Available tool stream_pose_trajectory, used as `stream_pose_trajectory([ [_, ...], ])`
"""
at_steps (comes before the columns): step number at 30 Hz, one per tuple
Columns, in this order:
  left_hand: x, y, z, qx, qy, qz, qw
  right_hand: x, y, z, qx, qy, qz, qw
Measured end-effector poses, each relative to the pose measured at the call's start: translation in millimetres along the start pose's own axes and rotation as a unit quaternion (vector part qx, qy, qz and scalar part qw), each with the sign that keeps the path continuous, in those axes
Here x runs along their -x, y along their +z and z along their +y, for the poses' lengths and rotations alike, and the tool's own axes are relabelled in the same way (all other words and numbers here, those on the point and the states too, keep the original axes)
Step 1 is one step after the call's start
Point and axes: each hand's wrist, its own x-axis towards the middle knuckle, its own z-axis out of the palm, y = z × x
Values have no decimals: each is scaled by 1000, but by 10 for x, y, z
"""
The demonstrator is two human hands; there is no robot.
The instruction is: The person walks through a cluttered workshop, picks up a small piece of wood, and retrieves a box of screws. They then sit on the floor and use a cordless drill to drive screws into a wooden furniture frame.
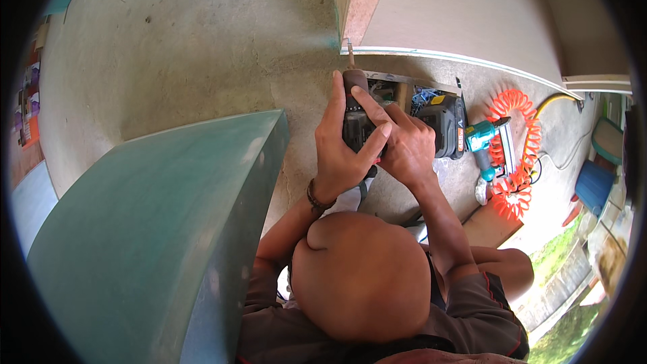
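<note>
Both my hands hold a black cordless drill [355,118] over the concrete floor. My left hand [339,145] wraps the drill's body from the left, fingers reaching up along it. My right hand [406,147] grips the handle, with its index finger laid across the body. The drill's black battery pack with a yellow patch [446,125] sticks out to the right of that hand. The bit [350,61] points up at the lower corner of a large beige board [472,13], touching or almost touching its white-edged rim.
A big teal-green panel [155,229] stands close on my left. A teal nail gun [482,143] lies on an orange coiled air hose [520,152] to the right. A blue bucket [594,185] sits farther right. My bent knee [360,276] is below the hands.
</note>
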Motion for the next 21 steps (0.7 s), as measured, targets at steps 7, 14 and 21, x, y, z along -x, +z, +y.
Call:
stream_pose_trajectory([
  [7,-53,-25,-13,19,9,0,1000,-28,71,6,-7,-5,32,999],
  [14,-54,-34,-10,3,1,-8,1000,-36,20,6,7,8,-27,1000],
  [21,-82,-41,-32,-16,32,-11,999,-62,55,-1,-17,-3,19,1000],
])
